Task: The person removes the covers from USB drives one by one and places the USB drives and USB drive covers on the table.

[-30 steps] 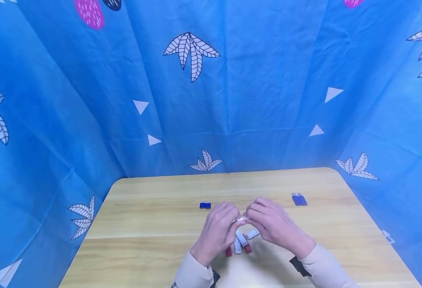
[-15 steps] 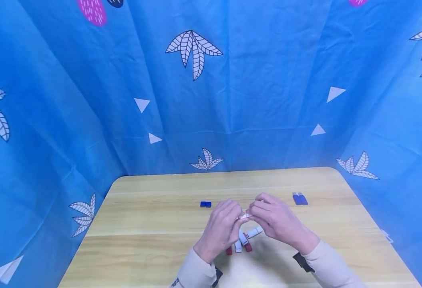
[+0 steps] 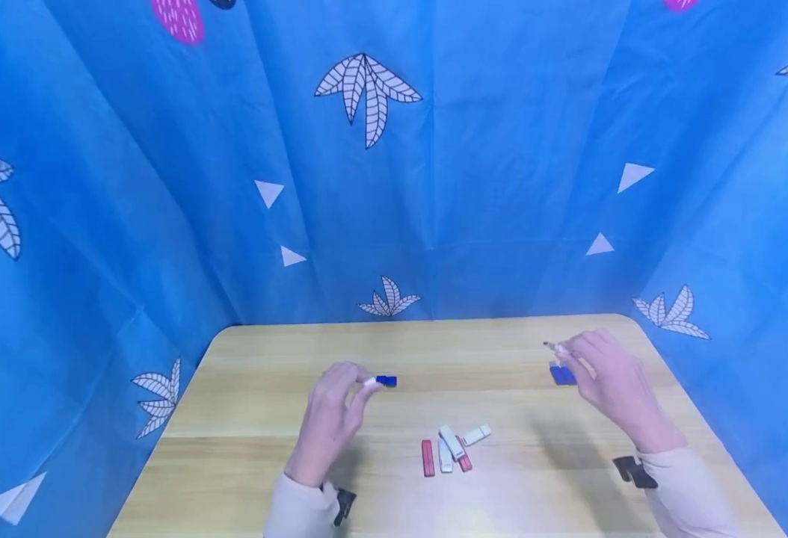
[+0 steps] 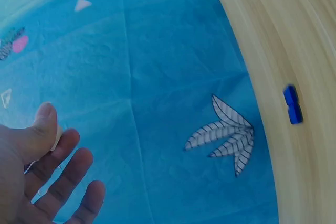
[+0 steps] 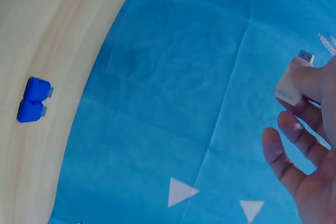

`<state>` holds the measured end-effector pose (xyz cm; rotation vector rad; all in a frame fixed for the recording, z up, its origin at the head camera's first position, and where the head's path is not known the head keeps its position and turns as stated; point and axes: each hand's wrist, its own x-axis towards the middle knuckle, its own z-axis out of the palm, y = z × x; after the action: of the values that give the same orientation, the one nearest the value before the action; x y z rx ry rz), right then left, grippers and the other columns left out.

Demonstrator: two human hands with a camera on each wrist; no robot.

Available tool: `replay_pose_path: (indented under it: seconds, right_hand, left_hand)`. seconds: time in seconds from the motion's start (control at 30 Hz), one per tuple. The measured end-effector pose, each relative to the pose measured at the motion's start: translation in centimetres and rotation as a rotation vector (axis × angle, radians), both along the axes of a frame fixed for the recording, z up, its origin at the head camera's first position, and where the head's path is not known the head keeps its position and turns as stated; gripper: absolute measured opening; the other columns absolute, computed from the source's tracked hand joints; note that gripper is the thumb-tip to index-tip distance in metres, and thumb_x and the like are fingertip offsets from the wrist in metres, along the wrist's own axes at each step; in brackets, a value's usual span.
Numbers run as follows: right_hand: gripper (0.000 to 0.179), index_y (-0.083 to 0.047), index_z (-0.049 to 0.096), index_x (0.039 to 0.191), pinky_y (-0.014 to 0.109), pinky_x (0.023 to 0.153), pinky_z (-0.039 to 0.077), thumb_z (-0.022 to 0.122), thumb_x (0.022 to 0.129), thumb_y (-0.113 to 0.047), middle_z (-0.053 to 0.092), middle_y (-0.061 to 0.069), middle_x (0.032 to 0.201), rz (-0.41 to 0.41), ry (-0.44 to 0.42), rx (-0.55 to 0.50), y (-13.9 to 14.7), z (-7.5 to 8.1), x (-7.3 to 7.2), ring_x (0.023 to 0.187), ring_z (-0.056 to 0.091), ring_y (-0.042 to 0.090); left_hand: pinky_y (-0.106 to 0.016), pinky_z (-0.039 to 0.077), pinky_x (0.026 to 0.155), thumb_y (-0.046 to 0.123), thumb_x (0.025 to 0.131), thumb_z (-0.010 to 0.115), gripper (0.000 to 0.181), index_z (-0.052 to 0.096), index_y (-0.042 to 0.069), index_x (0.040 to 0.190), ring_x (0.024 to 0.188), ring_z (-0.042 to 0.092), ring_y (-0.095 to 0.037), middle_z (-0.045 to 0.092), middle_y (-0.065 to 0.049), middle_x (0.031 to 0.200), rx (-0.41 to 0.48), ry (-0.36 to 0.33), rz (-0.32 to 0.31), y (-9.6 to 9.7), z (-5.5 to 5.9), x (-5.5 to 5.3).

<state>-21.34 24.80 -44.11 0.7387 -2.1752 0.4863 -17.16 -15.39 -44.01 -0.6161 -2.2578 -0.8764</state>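
My left hand (image 3: 332, 411) pinches a small white USB cap (image 3: 370, 382) between thumb and finger. It hovers over the table's left-centre, beside two blue USB caps (image 3: 386, 381) that lie side by side. At the right, thumb and fingers of my right hand (image 3: 612, 385) grip a white USB flash drive (image 5: 292, 83). Its metal plug (image 5: 305, 55) is bare and points outward in the right wrist view. Just below that hand, two blue USB flash drives (image 3: 562, 374) with bare plugs lie next to each other. In the left wrist view the fingers hide most of the white cap (image 4: 56, 138).
Nearer the front lie capped-looking white sticks (image 3: 451, 442), some overlapping, with a red stick (image 3: 428, 458) at their left and another red one partly underneath. The wooden table (image 3: 232, 418) ends at a blue patterned curtain (image 3: 502, 187) behind and at both sides.
Both hands were together over the pile, holding one white flash drive. They have parted: the left moved left with the cap, the right moved right and back with the drive.
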Motion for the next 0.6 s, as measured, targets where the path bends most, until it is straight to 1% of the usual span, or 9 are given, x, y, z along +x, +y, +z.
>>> replay_pose_path:
  seconds: [0.07, 0.13, 0.2, 0.33, 0.47, 0.53, 0.6]
  right_hand:
    - [0.017, -0.007, 0.072, 0.09, 0.03, 0.065, 0.049, 0.079, 0.076, 0.0, 0.07, 0.003, 0.083, -0.036, -0.014, -0.018, 0.6, 0.1, -0.1, 0.077, 0.059, 0.019]
    - [0.015, -0.006, 0.072, 0.09, 0.032, 0.062, 0.049, 0.08, 0.078, -0.002, 0.07, 0.005, 0.081, -0.084, -0.043, -0.04, 0.6, 0.0, -0.4, 0.075, 0.06, 0.019]
    - [0.015, -0.007, 0.072, 0.088, 0.033, 0.059, 0.05, 0.082, 0.078, -0.004, 0.07, 0.006, 0.081, -0.14, -0.087, -0.065, 0.4, -0.1, -0.6, 0.073, 0.061, 0.021]
    - [0.01, -0.007, 0.072, 0.087, 0.031, 0.053, 0.049, 0.08, 0.085, -0.012, 0.072, 0.008, 0.078, -0.221, -0.192, -0.113, 0.6, -0.3, -1.4, 0.068, 0.064, 0.022]
    - [0.013, -0.005, 0.071, 0.085, 0.026, 0.049, 0.041, 0.078, 0.088, -0.015, 0.071, 0.008, 0.07, -0.263, -0.233, -0.178, 0.9, -0.7, -2.5, 0.06, 0.061, 0.02]
    - [0.016, -0.003, 0.071, 0.085, 0.029, 0.05, 0.042, 0.077, 0.089, -0.017, 0.071, 0.011, 0.069, -0.29, -0.264, -0.209, 1.1, -1.0, -2.9, 0.059, 0.061, 0.022]
    - [0.021, -0.001, 0.071, 0.087, 0.033, 0.053, 0.045, 0.076, 0.091, -0.02, 0.073, 0.016, 0.072, -0.327, -0.324, -0.232, 1.4, -1.5, -3.1, 0.061, 0.064, 0.026]
  left_hand:
    - [-0.029, 0.06, 0.076, 0.019, 0.086, 0.079, 0.011, 0.073, 0.013, 0.093, 0.084, 0.068, -0.012, 0.075, 0.001, 0.088, -0.024, -0.026, 0.045, -0.6, 0.1, -0.3]
    - [-0.028, 0.06, 0.075, 0.023, 0.086, 0.079, 0.013, 0.076, 0.015, 0.096, 0.083, 0.069, -0.01, 0.077, 0.002, 0.089, -0.04, -0.05, 0.065, -0.4, 0.1, -0.4]
    - [-0.028, 0.059, 0.074, 0.023, 0.085, 0.079, 0.015, 0.078, 0.015, 0.097, 0.082, 0.069, -0.01, 0.079, 0.002, 0.089, -0.053, -0.047, 0.066, 0.0, -0.1, -0.4]
    - [-0.03, 0.06, 0.076, 0.024, 0.088, 0.077, 0.015, 0.079, 0.015, 0.1, 0.082, 0.07, -0.01, 0.08, 0.002, 0.09, -0.08, -0.075, 0.063, 0.3, -0.3, -0.3]
    - [-0.029, 0.06, 0.073, 0.022, 0.091, 0.074, 0.013, 0.079, 0.014, 0.101, 0.079, 0.069, -0.01, 0.079, 0.002, 0.088, -0.092, -0.093, 0.076, 0.6, -0.5, -0.3]
    - [-0.028, 0.059, 0.071, 0.019, 0.093, 0.072, 0.014, 0.078, 0.012, 0.104, 0.077, 0.068, -0.01, 0.078, 0.0, 0.088, -0.102, -0.107, 0.078, 0.7, -0.6, -0.4]
    - [-0.028, 0.059, 0.07, 0.016, 0.095, 0.07, 0.017, 0.076, 0.008, 0.108, 0.077, 0.067, -0.011, 0.078, -0.002, 0.09, -0.114, -0.113, 0.081, 0.9, -0.6, -0.4]
